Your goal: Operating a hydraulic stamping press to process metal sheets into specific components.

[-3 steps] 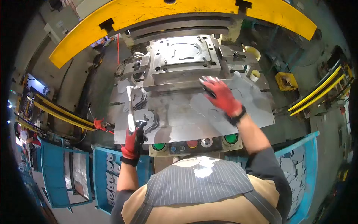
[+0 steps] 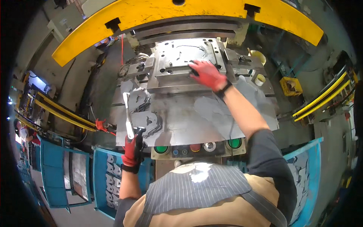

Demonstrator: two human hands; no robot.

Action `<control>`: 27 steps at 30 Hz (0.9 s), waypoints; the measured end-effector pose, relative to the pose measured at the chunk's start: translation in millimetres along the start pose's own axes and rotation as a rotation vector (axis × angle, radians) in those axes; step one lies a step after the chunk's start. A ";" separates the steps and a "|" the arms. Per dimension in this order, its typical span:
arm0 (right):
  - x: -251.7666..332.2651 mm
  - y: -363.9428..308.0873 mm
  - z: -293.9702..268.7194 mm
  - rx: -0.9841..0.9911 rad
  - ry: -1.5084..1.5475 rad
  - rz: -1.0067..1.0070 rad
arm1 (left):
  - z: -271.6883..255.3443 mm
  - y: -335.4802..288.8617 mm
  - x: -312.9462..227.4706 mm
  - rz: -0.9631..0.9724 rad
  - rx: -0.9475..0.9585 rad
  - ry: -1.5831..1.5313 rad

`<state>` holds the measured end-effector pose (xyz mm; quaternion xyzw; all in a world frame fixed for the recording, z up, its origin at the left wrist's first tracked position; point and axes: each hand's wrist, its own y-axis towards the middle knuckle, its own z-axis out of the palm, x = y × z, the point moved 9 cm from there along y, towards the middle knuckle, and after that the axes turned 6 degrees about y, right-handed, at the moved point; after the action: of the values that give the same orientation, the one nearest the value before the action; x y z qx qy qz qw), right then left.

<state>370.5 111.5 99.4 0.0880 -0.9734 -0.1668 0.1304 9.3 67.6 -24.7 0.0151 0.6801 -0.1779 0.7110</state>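
My left hand, in a red and black glove, is closed around the lower end of a long white and silver hand tool. The tool points away from me over the left side of the metal table. Beside it lie cut flat metal parts, with more of them farther back. My right hand, gloved alike, reaches over the front edge of the steel die. Its fingers stretch left with dark tips; whether they touch the die I cannot tell. Thin grey sheet pieces lie right of centre on the table.
Above the die spans the press's yellow beam. A button panel with green and red buttons runs along the table's front. Blue bins of metal pieces stand left and right. A yellow crate sits at the right.
My right hand has moved forward and left, from above the table to the die's front edge. The left hand and its tool have shifted slightly toward me.
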 end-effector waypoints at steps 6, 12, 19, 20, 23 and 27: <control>-79.4 114.8 68.4 0.170 -0.193 0.294 | -78.2 -39.1 10.8 0.063 -0.262 0.185; -82.2 108.2 65.3 0.125 -0.234 0.291 | -167.8 -94.6 100.8 -0.096 -0.657 -0.166; -76.6 -13.8 -16.7 -0.524 0.586 0.099 | -161.4 -72.5 230.4 -0.171 -0.448 -0.139; -71.4 -59.9 -19.1 -0.518 0.814 0.294 | -155.8 -71.3 238.0 -0.050 -0.432 -0.009; -112.5 -241.0 2.8 -0.873 0.961 0.516 | -130.4 -33.8 250.0 -0.036 -0.130 0.337; -169.3 -505.2 129.4 -0.995 1.092 1.024 | -98.1 -4.8 246.6 -0.103 -0.030 0.497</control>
<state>559.3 -282.5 -232.1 -0.3561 -0.5109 -0.4257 0.6564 -83.4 31.6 -270.8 0.0131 0.8365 -0.1948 0.5121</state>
